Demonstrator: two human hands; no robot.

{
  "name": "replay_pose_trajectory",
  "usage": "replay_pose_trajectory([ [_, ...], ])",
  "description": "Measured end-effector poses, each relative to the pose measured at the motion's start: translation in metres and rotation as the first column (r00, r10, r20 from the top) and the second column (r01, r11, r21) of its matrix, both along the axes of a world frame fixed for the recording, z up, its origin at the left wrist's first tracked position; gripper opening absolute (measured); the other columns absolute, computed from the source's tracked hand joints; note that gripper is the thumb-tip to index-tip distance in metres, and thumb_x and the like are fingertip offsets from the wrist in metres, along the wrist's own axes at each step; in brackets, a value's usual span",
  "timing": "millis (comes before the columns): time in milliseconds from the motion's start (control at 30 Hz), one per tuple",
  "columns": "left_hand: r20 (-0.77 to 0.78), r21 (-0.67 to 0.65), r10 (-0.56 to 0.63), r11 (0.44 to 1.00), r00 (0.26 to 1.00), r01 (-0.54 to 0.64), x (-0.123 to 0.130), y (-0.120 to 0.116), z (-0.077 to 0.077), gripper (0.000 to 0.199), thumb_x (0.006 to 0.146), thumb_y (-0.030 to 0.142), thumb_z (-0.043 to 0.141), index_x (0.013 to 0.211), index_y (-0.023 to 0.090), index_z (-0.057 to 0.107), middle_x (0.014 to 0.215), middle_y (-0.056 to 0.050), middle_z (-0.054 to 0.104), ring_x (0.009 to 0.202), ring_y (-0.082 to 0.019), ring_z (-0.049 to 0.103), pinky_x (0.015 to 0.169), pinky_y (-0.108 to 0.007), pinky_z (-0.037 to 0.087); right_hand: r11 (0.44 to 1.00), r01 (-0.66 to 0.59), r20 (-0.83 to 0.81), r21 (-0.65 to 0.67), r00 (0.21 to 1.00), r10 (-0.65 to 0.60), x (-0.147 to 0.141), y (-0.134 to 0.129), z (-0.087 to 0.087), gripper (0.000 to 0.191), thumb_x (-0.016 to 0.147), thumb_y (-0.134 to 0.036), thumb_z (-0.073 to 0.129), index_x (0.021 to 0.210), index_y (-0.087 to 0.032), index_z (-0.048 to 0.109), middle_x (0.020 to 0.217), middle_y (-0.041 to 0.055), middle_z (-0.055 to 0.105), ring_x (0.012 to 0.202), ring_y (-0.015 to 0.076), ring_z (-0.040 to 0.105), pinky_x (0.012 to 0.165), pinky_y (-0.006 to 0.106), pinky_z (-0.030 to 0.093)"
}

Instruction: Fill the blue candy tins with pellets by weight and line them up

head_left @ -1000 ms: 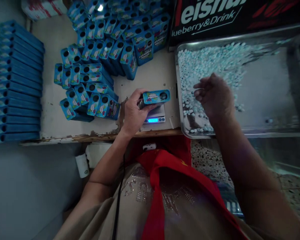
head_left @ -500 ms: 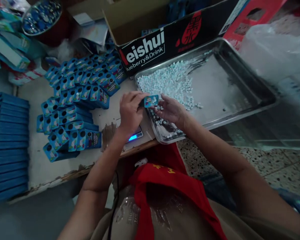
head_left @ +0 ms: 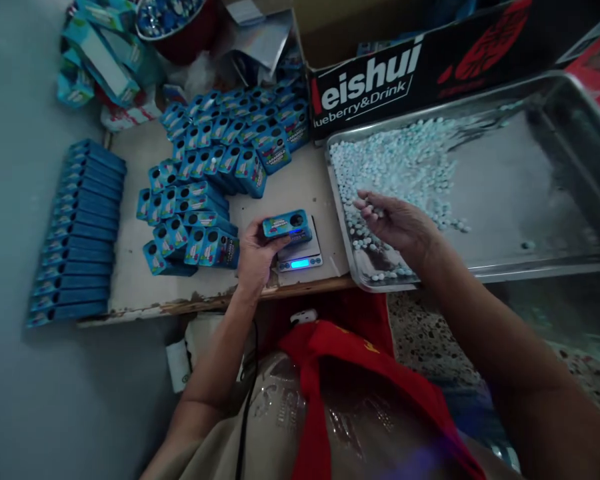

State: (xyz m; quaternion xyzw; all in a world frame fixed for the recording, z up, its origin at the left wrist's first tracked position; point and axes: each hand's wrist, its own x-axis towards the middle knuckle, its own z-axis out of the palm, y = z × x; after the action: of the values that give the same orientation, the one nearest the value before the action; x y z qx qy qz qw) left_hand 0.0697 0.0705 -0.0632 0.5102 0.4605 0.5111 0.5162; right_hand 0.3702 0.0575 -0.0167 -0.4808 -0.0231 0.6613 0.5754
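Wall [head_left: 15, 373]: lying in dim, bluish-grey light
Scale display [head_left: 300, 264]: glowing bright blue
Steel tray [head_left: 505, 193]: reflecting a pale, soft sheen
Beige shirt [head_left: 275, 433]: catching small glints and violet flare
Right forearm [head_left: 485, 333]: darkening, stretching with wide-angle distortion

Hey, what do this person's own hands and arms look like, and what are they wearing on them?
The left hand and right hand are bare; no gloves, watch or bracelet show. Both forearms are uncovered, with a beige sleeve visible on the left arm. The matching shirt carries shiny lettering, and a black cable runs down its front.
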Motion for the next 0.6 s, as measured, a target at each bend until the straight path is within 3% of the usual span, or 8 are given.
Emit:
replay_pose_trajectory([
  [100, 0.019, 0.025, -0.036, 0.999, 0.999, 0.036, 0.000, -0.002, -0.005, 0.076, 0.066, 0.046, 0.117, 0.129, 0.025, 0.080, 0.123, -0.005, 0.086, 0.115, -0.025, 0.084, 0.107, -0.037, 0.071, 1.000, -0.016, 0.049, 0.017, 0.999, 0.015, 0.009, 0.003, -0.013, 0.020, 0.112, -0.008, 0.065, 0.099, -0.023, 0.072, 0.083, 0.0006, 0.068, 0.060, 0.0084, 0.059, 0.047, 0.010, 0.052],
  [200, -0.012, 0.102, -0.081, 0.991, 0.997, 0.082, -0.003, -0.006, -0.003, 0.085, 0.072, 0.050, 0.116, 0.145, 0.029, 0.077, 0.144, -0.008, 0.081, 0.131, -0.030, 0.082, 0.114, -0.041, 0.071, 1.000, -0.027, 0.066, 0.014, 0.997, 0.026, 0.019, 0.005, -0.017, 0.022, 0.106, -0.002, 0.066, 0.101, -0.023, 0.069, 0.088, 0.0014, 0.069, 0.066, 0.0083, 0.065, 0.055, 0.009, 0.058],
  [267, -0.056, 0.160, -0.068, 0.984, 0.996, 0.076, -0.009, -0.012, 0.003, 0.076, 0.082, 0.052, 0.111, 0.146, 0.030, 0.077, 0.147, -0.007, 0.080, 0.136, -0.031, 0.080, 0.118, -0.044, 0.070, 1.000, -0.011, 0.089, 0.012, 0.996, 0.010, 0.023, 0.005, -0.016, 0.030, 0.099, 0.006, 0.062, 0.104, -0.023, 0.067, 0.091, 0.0018, 0.071, 0.074, 0.0088, 0.070, 0.064, 0.009, 0.063],
  [367, -0.166, 0.230, 0.043, 0.973, 0.985, -0.003, -0.020, -0.024, 0.015, 0.051, 0.095, 0.049, 0.102, 0.137, 0.031, 0.080, 0.140, -0.006, 0.081, 0.137, -0.029, 0.079, 0.128, -0.049, 0.064, 0.997, 0.073, 0.181, 0.034, 0.980, -0.078, 0.024, 0.005, -0.011, 0.039, 0.093, 0.012, 0.056, 0.107, -0.021, 0.070, 0.098, 0.0047, 0.076, 0.089, 0.0092, 0.076, 0.081, 0.011, 0.066],
  [500, -0.291, 0.327, 0.153, 0.944, 0.944, -0.052, -0.037, -0.037, 0.034, 0.042, 0.101, 0.050, 0.097, 0.133, 0.029, 0.079, 0.135, -0.006, 0.081, 0.133, -0.028, 0.079, 0.130, -0.054, 0.063, 0.990, 0.133, 0.301, 0.036, 0.943, -0.138, 0.023, 0.006, -0.013, 0.025, 0.102, 0.002, 0.061, 0.108, -0.017, 0.077, 0.110, 0.0099, 0.081, 0.109, 0.0127, 0.078, 0.098, 0.020, 0.064],
  [600, -0.313, 0.387, 0.160, 0.921, 0.936, -0.028, -0.042, -0.040, 0.039, 0.040, 0.105, 0.049, 0.094, 0.136, 0.028, 0.079, 0.133, -0.007, 0.081, 0.130, -0.028, 0.079, 0.125, -0.054, 0.066, 0.995, 0.102, 0.365, -0.005, 0.926, -0.094, 0.028, 0.008, -0.018, 0.020, 0.103, -0.004, 0.067, 0.102, -0.020, 0.079, 0.102, 0.0060, 0.081, 0.103, 0.0141, 0.076, 0.100, 0.028, 0.064],
])
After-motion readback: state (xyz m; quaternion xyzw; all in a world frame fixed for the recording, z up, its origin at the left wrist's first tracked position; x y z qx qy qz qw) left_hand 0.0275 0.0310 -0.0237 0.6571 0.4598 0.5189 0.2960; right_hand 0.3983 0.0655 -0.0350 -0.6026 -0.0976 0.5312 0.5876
